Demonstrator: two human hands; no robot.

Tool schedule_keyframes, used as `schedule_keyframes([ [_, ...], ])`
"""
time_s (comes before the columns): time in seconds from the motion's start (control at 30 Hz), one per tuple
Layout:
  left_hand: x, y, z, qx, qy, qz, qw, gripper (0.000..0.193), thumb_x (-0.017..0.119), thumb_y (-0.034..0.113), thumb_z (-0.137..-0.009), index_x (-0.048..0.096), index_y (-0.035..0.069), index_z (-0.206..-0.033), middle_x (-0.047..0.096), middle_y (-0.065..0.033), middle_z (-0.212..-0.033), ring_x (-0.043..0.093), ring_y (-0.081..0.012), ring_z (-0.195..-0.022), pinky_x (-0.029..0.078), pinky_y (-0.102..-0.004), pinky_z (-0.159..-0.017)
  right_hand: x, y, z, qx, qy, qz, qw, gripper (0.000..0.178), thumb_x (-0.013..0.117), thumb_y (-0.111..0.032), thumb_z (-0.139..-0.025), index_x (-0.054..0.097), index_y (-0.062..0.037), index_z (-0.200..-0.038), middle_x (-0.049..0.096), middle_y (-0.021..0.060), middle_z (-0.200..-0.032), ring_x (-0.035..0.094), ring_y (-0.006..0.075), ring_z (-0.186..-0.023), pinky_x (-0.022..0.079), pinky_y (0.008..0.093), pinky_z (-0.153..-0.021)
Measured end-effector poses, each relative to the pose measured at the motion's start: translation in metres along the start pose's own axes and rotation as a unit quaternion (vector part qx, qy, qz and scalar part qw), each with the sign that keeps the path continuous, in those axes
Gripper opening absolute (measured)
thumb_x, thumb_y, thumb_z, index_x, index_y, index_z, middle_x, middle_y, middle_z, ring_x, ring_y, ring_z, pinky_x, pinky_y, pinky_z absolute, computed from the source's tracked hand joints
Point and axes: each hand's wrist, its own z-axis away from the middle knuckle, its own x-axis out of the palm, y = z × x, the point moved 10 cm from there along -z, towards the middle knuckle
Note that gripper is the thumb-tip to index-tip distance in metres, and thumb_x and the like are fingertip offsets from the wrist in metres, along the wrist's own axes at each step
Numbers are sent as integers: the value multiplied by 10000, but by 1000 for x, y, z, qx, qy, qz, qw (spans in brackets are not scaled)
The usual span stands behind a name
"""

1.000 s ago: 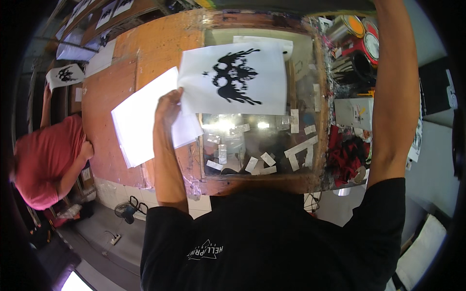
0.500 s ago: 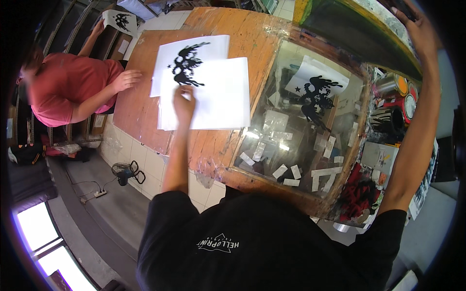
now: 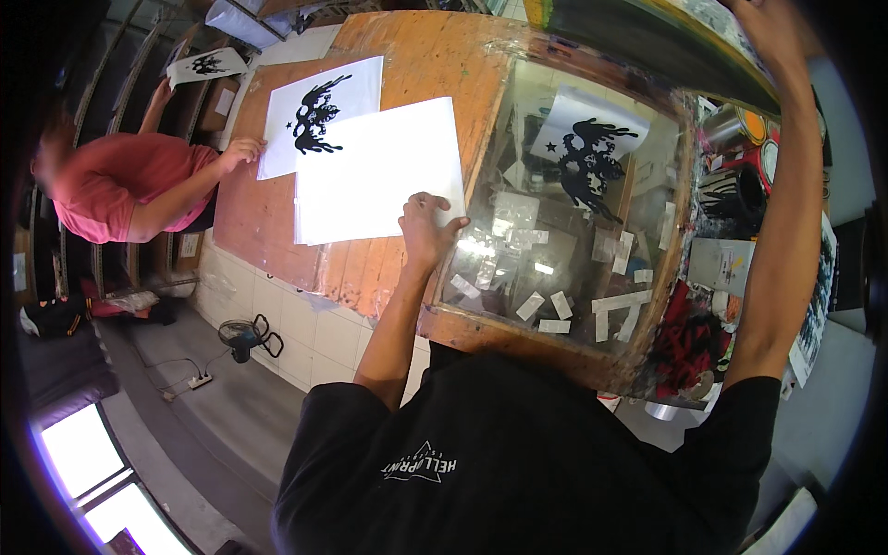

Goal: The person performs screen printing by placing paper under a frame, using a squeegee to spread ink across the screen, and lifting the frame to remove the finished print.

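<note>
My left hand [image 3: 430, 227] rests on the near right corner of a stack of blank white paper [image 3: 379, 171], thumb and fingers apart. Raised at the upper right, my right hand [image 3: 768, 32] grips the edge of a tilted screen-printing frame [image 3: 647, 55]; its fingertips are partly cut off by the picture's rim. A printed sheet [image 3: 356, 83] with a black winged design lies partly under the blank stack. On the glass panel [image 3: 573, 268] to the right, a black winged design [image 3: 592, 166] shows, with white paper behind its upper part.
A co-worker in a pink shirt [image 3: 120, 185] touches the printed sheet's left edge and holds another printed sheet [image 3: 208, 65]. Paint cans [image 3: 735, 125] and red and black rags [image 3: 684, 347] lie right of the glass. A small fan [image 3: 242, 338] stands on the floor.
My left hand has moved right and nearer, from the printed design to the blank stack's corner. The co-worker's hand has reached the printed sheet, and their raised sheet has lowered.
</note>
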Motion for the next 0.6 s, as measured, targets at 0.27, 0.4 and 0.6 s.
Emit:
schedule_keyframes([
  [0.27, 14, -51, -8, -99, -46, 220, 969, 133, 828, 139, -815, 781, 19, -847, 675, -83, -1018, 604, -228, -1015, 474, -354, -895, 4, 11, 4, 29, -26, -53, 998, 308, 762, 67, -773, 738, 36, -1079, 758, 98, -922, 671, 163, -875, 525, 313, -827],
  [0.4, 18, -56, -11, -175, -77, 277, 942, 138, 836, 104, -806, 768, -16, -808, 691, -77, -966, 624, -191, -901, 495, -336, -817, 6, 27, 3, 46, -20, -67, 997, 313, 772, 52, -766, 741, 29, -1077, 763, 103, -925, 678, 155, -869, 530, 307, -825],
  [0.6, 18, -62, -15, -184, -114, 319, 923, 159, 856, 88, -791, 757, -31, -826, 710, -96, -888, 630, -162, -830, 500, -313, -768, 7, 24, 4, 32, -31, -60, 997, 327, 784, 17, -758, 741, 19, -1082, 774, 107, -925, 692, 156, -871, 533, 312, -835],
])
